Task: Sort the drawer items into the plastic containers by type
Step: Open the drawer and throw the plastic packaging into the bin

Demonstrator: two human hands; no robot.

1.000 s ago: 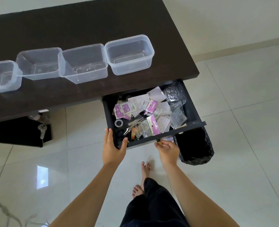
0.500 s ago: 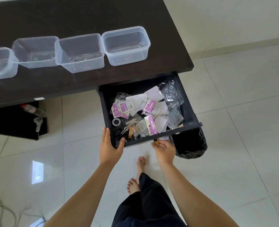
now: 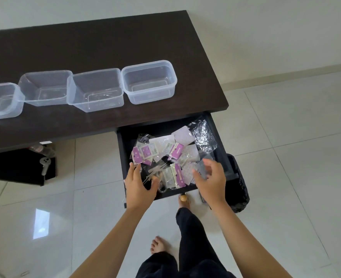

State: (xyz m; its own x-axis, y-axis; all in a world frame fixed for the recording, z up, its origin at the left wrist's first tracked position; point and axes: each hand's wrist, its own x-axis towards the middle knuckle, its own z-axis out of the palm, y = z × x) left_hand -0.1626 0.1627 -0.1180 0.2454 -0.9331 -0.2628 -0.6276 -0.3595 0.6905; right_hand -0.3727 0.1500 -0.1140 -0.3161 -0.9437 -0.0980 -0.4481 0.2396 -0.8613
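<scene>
A black drawer (image 3: 123, 149) stands pulled out under the dark table's right end. It holds a jumble of small packets (image 3: 166, 155): purple-and-white cards, clear plastic bags (image 3: 203, 135), metal clips and a ring. My left hand (image 3: 139, 184) hovers over the drawer's front left corner, fingers spread, holding nothing. My right hand (image 3: 211, 178) hovers over the front right, fingers curled apart, also holding nothing. Several clear plastic containers stand in a row on the table (image 3: 105, 47), the nearest (image 3: 148, 83) just behind the drawer; the one beside it (image 3: 96, 89) sits to its left. All look bare inside.
A black bin bag (image 3: 238, 189) sits on the floor right of the drawer. The drawer's wooden knob (image 3: 183, 198) sticks out above my bare foot. A dark shelf (image 3: 15, 167) with a bottle and a white controller lies under the table's left part. White tiled floor all around.
Both hands have let go of the drawer's front edge and moved up over its contents with fingers spread. The camera has tilted, so the table shows lower in view.
</scene>
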